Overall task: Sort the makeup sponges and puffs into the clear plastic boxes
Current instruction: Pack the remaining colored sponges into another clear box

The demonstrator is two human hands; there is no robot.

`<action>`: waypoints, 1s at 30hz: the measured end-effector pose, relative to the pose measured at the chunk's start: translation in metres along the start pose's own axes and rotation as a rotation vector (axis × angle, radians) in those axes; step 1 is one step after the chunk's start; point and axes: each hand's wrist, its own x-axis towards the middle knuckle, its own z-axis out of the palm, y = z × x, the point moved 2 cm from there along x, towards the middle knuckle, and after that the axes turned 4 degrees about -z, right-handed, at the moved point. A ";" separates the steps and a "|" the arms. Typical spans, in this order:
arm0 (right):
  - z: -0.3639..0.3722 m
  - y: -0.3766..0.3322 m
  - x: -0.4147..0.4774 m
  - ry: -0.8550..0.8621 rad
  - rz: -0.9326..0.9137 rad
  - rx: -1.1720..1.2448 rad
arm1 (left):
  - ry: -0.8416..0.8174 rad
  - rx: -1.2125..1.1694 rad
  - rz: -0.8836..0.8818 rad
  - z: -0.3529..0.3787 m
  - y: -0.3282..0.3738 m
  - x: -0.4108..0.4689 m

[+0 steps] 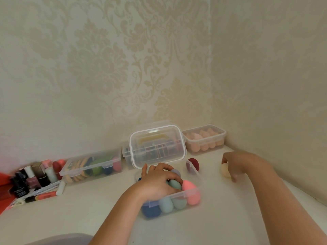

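Note:
A clear plastic box point(195, 174) stands on the white table in front of me, filled with blue, teal, green and pink egg-shaped sponges. My left hand point(157, 181) lies inside it, fingers curled over a teal-green sponge point(175, 185) beside a pink sponge point(190, 189). To the right, my right hand point(235, 163) closes its fingers on a cream sponge point(225, 171) that rests on the table. A dark red sponge point(193, 164) lies just behind the box.
A long clear box point(83, 169) of flat puffs and sponges stands at the left. A lidded clear box point(157, 145) leans at the back middle. Another box point(204, 138) holds peach sponges in the corner. Nail polish bottles point(31, 179) and pens crowd the far left.

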 end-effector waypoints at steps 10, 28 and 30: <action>-0.025 -0.040 -0.014 0.513 -0.407 0.746 | 0.009 -0.008 0.001 -0.001 0.001 0.000; -0.015 -0.091 -0.024 0.378 -0.470 0.170 | 0.024 0.001 0.004 0.000 0.000 0.002; -0.017 -0.096 -0.025 0.345 -0.455 0.133 | 0.028 0.002 0.001 0.001 0.001 0.001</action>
